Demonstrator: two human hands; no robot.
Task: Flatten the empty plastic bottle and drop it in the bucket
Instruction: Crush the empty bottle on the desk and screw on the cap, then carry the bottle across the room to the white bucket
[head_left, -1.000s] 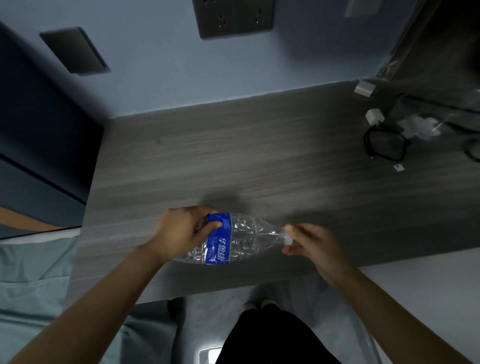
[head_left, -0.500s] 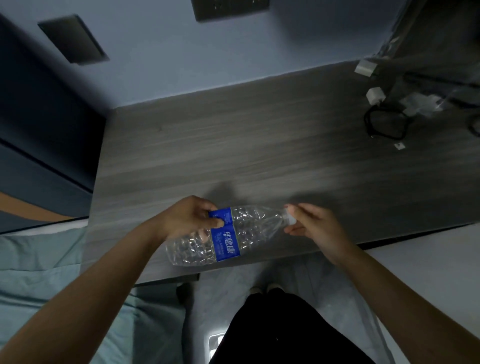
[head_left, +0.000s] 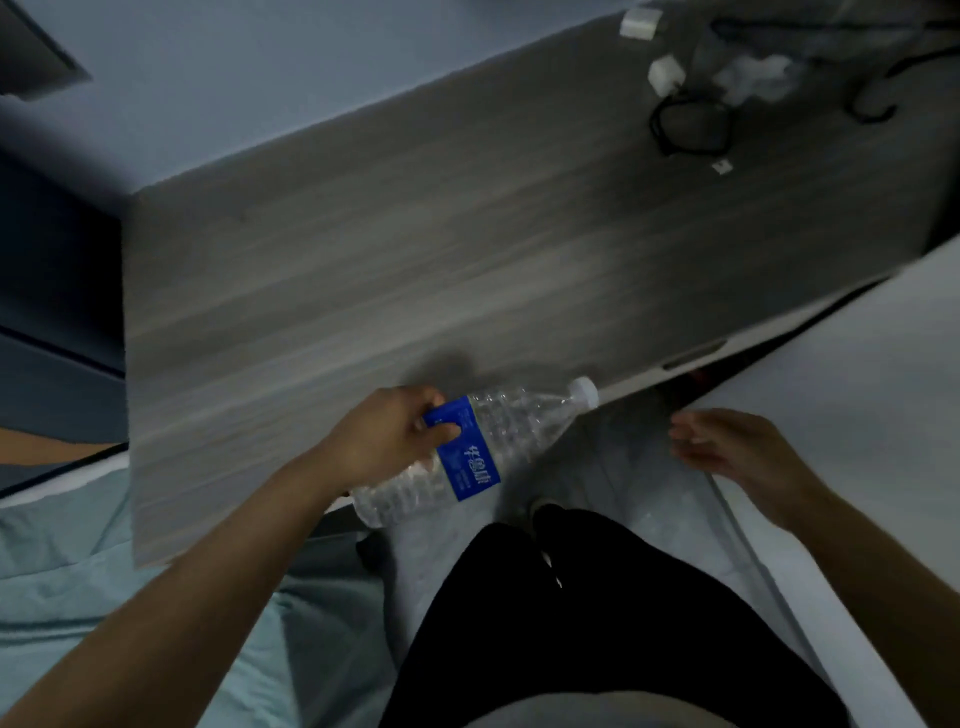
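One hand grips: left hand (head_left: 387, 441) closed around clear plastic bottle (head_left: 467, 452) at its blue label (head_left: 465, 454), held tilted over near edge of grey wood desk (head_left: 415, 249), white cap (head_left: 584, 391) on, pointing up-right. Right hand (head_left: 727, 447) open, empty, apart from bottle. Black cable (head_left: 691, 127) at desk's far right.
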